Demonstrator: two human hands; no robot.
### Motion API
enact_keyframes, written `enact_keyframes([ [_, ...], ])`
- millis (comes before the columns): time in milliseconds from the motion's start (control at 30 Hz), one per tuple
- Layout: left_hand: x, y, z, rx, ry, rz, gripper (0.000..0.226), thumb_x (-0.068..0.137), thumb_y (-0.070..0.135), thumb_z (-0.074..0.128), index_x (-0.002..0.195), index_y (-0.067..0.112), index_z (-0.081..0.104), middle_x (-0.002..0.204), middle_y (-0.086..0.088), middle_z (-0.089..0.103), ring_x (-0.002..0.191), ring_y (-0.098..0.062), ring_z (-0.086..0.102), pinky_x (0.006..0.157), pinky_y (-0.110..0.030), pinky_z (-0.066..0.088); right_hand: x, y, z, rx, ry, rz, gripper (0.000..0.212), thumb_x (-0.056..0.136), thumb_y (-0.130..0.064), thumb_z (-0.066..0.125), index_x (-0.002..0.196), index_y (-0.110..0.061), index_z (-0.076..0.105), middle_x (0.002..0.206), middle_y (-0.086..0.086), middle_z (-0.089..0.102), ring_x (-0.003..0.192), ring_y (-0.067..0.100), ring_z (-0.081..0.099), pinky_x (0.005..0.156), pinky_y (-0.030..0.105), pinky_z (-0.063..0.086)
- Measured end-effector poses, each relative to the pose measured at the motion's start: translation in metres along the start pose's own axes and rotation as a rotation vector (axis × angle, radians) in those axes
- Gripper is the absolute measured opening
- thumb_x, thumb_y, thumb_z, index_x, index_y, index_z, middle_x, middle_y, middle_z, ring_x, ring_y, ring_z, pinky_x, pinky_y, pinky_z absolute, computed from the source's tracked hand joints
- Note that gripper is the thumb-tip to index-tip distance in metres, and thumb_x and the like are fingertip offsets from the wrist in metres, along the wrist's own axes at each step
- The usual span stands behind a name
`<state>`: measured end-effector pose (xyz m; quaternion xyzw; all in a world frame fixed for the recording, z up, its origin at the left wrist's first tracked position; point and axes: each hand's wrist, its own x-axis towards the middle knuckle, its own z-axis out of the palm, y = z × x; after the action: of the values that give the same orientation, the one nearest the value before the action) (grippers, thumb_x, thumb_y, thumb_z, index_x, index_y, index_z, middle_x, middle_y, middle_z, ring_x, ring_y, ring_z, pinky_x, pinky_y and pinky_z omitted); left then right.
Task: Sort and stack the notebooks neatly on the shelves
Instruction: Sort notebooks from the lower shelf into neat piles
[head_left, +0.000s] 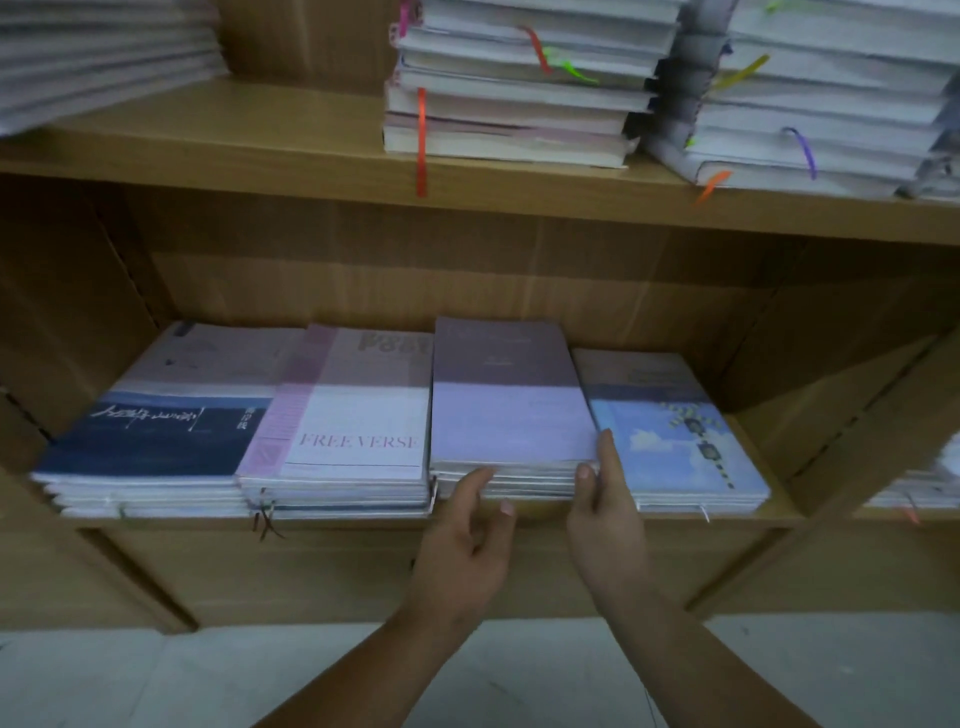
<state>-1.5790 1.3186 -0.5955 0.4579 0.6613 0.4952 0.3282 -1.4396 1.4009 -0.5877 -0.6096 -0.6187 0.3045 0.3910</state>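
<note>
Squaring step. Lilac notebook stack (511, 415) sits just right of FREE VERSE stack (358, 431). Right hand (605, 530) pinches its near corner; left hand (467, 545) loose, fingertips touching front edge. Next, likely: nudge edges flush

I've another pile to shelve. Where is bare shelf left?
Upper wooden shelf: bare board between the blurred white stack and the ribbon-marked white stack. Lower wooden shelf: a strip right of the sky-blue notebook stack. Its four stacks sit packed side by side.
</note>
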Motion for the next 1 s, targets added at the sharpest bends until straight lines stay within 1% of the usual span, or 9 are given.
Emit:
enact_keyframes([
  [133, -0.012, 0.0, 0.008, -0.035, -0.036, -0.029, 0.062, 0.097, 0.061, 0.048, 0.155, 0.048, 0.027, 0.148, 0.028, 0.044, 0.133, 0.011, 0.041, 0.114, -0.03, 0.039, 0.0, 0.008, 0.01, -0.058, 0.096, -0.041, 0.054, 0.106, -0.041, 0.039, 0.158, -0.038, 0.027, 0.122, 0.01, 0.071, 0.115, 0.041, 0.06, 0.099, 0.052, 0.049],
  [267, 0.002, 0.008, 0.01, -0.015, 0.012, -0.009, 0.048, 0.1, 0.045, 0.056, 0.144, 0.044, 0.037, 0.089, 0.011, 0.058, 0.069, 0.007, 0.053, 0.069, -0.016, 0.044, 0.014, 0.008, 0.001, -0.119, 0.099, -0.085, 0.048, 0.104, -0.036, 0.05, 0.151, -0.031, 0.045, 0.107, 0.022, 0.072, 0.098, 0.044, 0.064, 0.081, 0.044, 0.052],
  [333, 0.007, 0.009, 0.009, -0.014, 0.007, -0.021, 0.045, 0.098, 0.042, 0.062, 0.136, 0.044, 0.039, 0.08, 0.012, 0.057, 0.064, 0.005, 0.054, 0.067, -0.02, 0.044, 0.016, 0.006, -0.005, -0.096, 0.069, -0.074, 0.047, 0.103, -0.035, 0.054, 0.149, -0.03, 0.048, 0.109, 0.02, 0.072, 0.102, 0.042, 0.064, 0.082, 0.041, 0.049],
  [433, 0.007, 0.003, 0.004, 0.049, -0.005, -0.02, 0.043, 0.096, 0.039, 0.065, 0.134, 0.043, 0.044, 0.09, 0.021, 0.059, 0.072, 0.026, 0.052, 0.075, -0.018, 0.046, 0.013, 0.005, -0.02, -0.13, -0.042, -0.099, 0.054, 0.099, -0.039, 0.06, 0.151, -0.034, 0.045, 0.084, 0.007, 0.068, 0.084, 0.028, 0.065, 0.076, 0.04, 0.051],
  [533, 0.013, -0.005, -0.002, 0.137, 0.012, -0.023, 0.042, 0.092, 0.045, 0.064, 0.131, 0.042, 0.051, 0.11, 0.013, 0.064, 0.096, 0.009, 0.061, 0.09, -0.025, 0.052, 0.018, 0.003, -0.036, -0.175, -0.096, -0.167, 0.054, 0.092, -0.03, 0.073, 0.143, -0.034, 0.055, 0.074, -0.002, 0.065, 0.075, 0.015, 0.063, 0.074, 0.035, 0.051],
  [633, 0.021, -0.007, -0.004, 0.184, -0.062, -0.009, 0.03, 0.088, 0.043, 0.063, 0.117, 0.037, 0.06, 0.104, 0.01, 0.068, 0.096, -0.004, 0.066, 0.09, -0.032, 0.056, 0.03, 0.004, -0.039, -0.224, -0.074, -0.167, 0.016, 0.087, -0.029, 0.078, 0.1, -0.019, 0.073, 0.073, -0.001, 0.07, 0.076, 0.016, 0.065, 0.071, 0.033, 0.05],
  [733, 0.028, -0.006, -0.003, 0.217, -0.204, 0.037, 0.026, 0.095, 0.021, 0.065, 0.12, 0.03, 0.065, 0.115, 0.014, 0.067, 0.104, 0.006, 0.061, 0.093, -0.011, 0.047, 0.041, 0.012, -0.035, -0.253, -0.058, -0.158, 0.024, 0.084, -0.032, 0.079, 0.072, -0.014, 0.07, 0.063, -0.008, 0.069, 0.068, 0.012, 0.065, 0.068, 0.035, 0.053],
  [800, 0.033, -0.009, -0.003, 0.256, -0.231, 0.052, 0.031, 0.094, 0.018, 0.065, 0.124, 0.027, 0.064, 0.12, 0.014, 0.065, 0.109, 0.003, 0.059, 0.092, -0.004, 0.042, 0.045, 0.016, -0.032, -0.215, -0.054, -0.143, 0.024, 0.084, -0.03, 0.08, 0.071, -0.013, 0.071, 0.061, -0.016, 0.068, 0.063, 0.004, 0.064, 0.065, 0.032, 0.054],
  [1000, 0.024, -0.001, 0.023, 0.382, -0.114, 0.126, 0.034, 0.087, 0.027, 0.063, 0.121, 0.029, 0.061, 0.116, 0.012, 0.063, 0.107, -0.008, 0.06, 0.096, -0.027, 0.05, 0.046, 0.02, -0.051, -0.177, -0.081, -0.129, 0.026, 0.078, -0.042, 0.083, 0.071, -0.019, 0.074, 0.065, -0.007, 0.071, 0.066, 0.009, 0.068, 0.067, 0.033, 0.056],
])
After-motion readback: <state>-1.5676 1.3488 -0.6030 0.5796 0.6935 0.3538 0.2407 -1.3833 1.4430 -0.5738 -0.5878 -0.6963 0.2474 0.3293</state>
